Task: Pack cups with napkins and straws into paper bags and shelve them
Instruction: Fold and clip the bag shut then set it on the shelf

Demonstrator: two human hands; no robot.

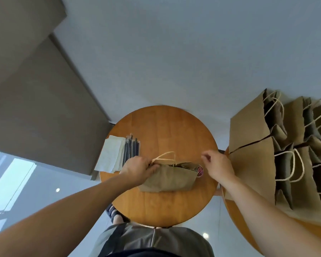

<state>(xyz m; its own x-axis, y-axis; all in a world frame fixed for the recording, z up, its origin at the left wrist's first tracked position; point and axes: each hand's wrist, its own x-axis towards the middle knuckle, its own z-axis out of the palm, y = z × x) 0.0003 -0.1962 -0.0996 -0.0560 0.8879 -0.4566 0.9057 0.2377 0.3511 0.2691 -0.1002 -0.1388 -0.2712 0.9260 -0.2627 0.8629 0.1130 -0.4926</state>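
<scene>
on round table: 1 bag (l. hand gripping), 4 bags beside.

Both forearms are bare, without sleeves. The torso wears a grey garment. One foot wears a dark strapped sandal.

The scene is evenly and softly lit — no hard shadows are cast on the round table. Two small bright spots of glare are reflected in the glossy floor, and a pale, washed-out patch is seen at the lower left edge. Strong wide-angle distortion is shown — straight edges are bent and the forearms are stretched toward the corners. Detail is slightly soft throughout.
</scene>
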